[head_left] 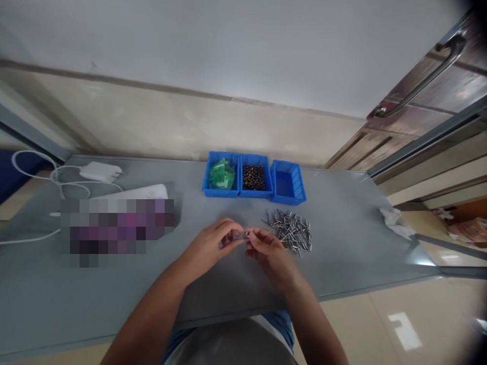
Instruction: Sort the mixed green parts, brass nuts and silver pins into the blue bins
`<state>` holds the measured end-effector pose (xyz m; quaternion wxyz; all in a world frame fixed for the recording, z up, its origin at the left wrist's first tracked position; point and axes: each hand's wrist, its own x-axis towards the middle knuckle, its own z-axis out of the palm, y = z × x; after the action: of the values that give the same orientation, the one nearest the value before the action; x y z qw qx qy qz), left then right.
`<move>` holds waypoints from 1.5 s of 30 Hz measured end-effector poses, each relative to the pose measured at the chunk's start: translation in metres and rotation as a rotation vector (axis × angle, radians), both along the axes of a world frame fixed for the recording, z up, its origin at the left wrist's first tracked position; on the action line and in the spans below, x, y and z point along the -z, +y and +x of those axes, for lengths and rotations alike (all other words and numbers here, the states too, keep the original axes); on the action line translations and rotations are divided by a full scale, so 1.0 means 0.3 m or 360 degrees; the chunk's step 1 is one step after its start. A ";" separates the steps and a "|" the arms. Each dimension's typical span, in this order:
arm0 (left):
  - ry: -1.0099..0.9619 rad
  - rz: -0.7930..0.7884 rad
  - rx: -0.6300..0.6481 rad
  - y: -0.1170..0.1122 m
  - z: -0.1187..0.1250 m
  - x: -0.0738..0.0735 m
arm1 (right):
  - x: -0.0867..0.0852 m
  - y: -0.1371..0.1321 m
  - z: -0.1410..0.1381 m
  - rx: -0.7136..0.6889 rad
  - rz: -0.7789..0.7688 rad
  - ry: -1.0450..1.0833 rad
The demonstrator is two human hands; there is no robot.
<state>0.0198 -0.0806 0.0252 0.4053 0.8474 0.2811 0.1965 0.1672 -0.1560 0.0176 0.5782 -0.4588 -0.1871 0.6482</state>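
Note:
Above the grey table, just left of a pile of metal pins (292, 230), both hands meet fingertip to fingertip. My right hand (268, 248) is closed, pinching a small brass-coloured piece (247, 234) between thumb and forefinger. My left hand (218, 238) has its thumb and fingers drawn together at the same piece; what it holds, if anything, is too small to make out. Small dark brass-coloured parts (254, 177) fill the middle blue bin (255, 194). Green plastic pieces (222, 175) lie in the left blue bin (220, 193).
A third blue bin (291, 199) stands at the right of the row. To the left are a white charger (101, 171) with cables and a white object (148, 191), partly blurred out. A crumpled white tissue (395, 222) lies on the table's right (353, 228).

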 end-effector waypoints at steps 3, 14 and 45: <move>-0.0003 -0.0037 -0.0029 0.000 0.001 -0.008 | 0.011 0.000 -0.026 0.0005 -0.0027 0.0131; 0.0010 0.0050 -0.0011 0.009 -0.008 0.004 | 0.010 0.000 -0.033 0.0214 0.0161 -0.1002; 0.0021 0.0056 -0.0134 0.002 -0.009 -0.003 | -0.223 0.103 0.108 0.0959 0.0513 -0.1876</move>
<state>0.0170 -0.0801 0.0260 0.3797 0.8431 0.3157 0.2128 0.1997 -0.1250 0.0844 0.5961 -0.6756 -0.4290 0.0647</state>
